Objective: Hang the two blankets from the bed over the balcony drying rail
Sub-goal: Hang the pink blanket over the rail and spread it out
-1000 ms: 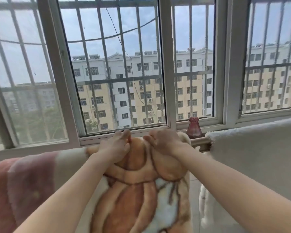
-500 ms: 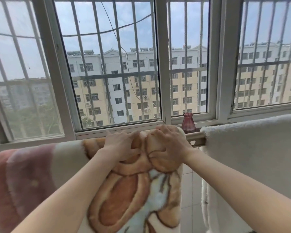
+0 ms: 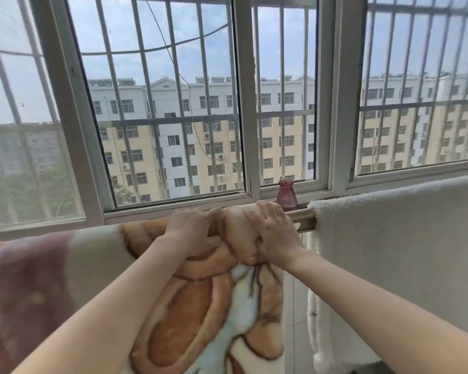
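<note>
A plush patterned blanket [image 3: 206,306] in orange, cream and pink hangs over the wooden drying rail [image 3: 303,217], spreading to the left edge. My left hand [image 3: 192,230] lies on its top fold with the fingers spread over the rail. Just to its right, my right hand [image 3: 273,233] presses flat on the blanket's right end, fingers splayed. A white fluffy blanket [image 3: 395,252] hangs over the same rail further right, apart from both hands. A short bare stretch of rail shows between the two blankets.
A small red glass vase [image 3: 287,196] stands on the window sill just behind the rail, close to my right fingertips. Barred windows [image 3: 243,103] close off the far side. Tiled floor [image 3: 295,306] shows through the gap between the blankets.
Both hands were pinching the bunched top of the patterned blanket; they now lie flat on it, having smoothed it over the rail. The right hand shifted a little right.
</note>
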Available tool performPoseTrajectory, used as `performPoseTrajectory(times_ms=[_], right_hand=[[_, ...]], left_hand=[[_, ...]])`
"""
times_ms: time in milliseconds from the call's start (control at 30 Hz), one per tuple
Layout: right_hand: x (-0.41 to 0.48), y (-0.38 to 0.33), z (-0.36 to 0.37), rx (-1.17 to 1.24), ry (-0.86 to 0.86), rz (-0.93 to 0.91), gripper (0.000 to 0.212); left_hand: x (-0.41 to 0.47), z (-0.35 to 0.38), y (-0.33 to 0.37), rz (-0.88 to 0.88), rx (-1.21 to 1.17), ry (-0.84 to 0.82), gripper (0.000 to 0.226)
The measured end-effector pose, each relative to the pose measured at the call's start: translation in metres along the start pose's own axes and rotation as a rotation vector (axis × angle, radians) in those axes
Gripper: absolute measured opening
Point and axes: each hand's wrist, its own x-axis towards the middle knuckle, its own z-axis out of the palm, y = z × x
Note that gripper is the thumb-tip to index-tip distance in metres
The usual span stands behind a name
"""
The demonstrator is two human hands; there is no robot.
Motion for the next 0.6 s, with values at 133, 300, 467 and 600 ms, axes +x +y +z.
performPoseTrajectory(times_ms=[133,300,467,600], right_hand=[[0.007,-0.005,-0.005,0.068,0.077,-0.05,0.043],[0.024,-0.008,-0.022,0.118,0.022,-0.105,0.037],[0.053,-0.018,-0.047,0.134,-0.003,-0.166,0.032],[0.077,-0.023,-0.055,0.135,0.028,-0.189,0.028]], left_hand=[[-0.002,-0.004,-0.002,-0.015,-0.064,-0.042,0.064],[-0.006,-0.01,-0.007,-0.046,-0.152,-0.201,0.115],[-0.007,-0.016,-0.013,-0.023,-0.239,-0.091,0.059],[0.0,-0.018,-0.018,-0.126,-0.173,-0.141,0.037]])
